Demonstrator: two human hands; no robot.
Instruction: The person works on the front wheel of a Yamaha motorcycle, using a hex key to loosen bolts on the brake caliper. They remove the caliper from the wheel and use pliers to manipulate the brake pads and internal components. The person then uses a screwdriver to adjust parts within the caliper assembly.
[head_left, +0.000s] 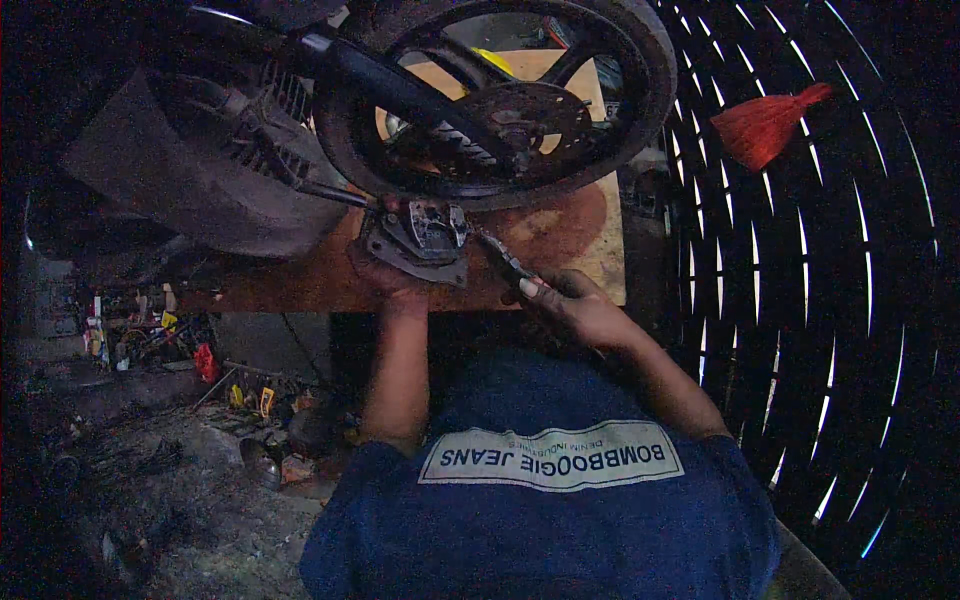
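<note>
In the middle, a metal brake caliper with a flat dark bracket lies in my left hand, which is closed around its near left side; part of those fingers is hidden beneath the metal. My right hand grips a slim tool with a shiny metal end, its kind too dim to tell. The tool's tip points up and left, close to the caliper's right side; I cannot tell whether they touch. Just beyond is a motorcycle wheel with a brake disc and a dark fork leg.
A wooden bench top lies under the wheel and the caliper. To the left is a finned engine beside a grey sheet-like cover. Assorted parts and tools lie at lower left. A red bristly bundle hangs by the slatted wall at right.
</note>
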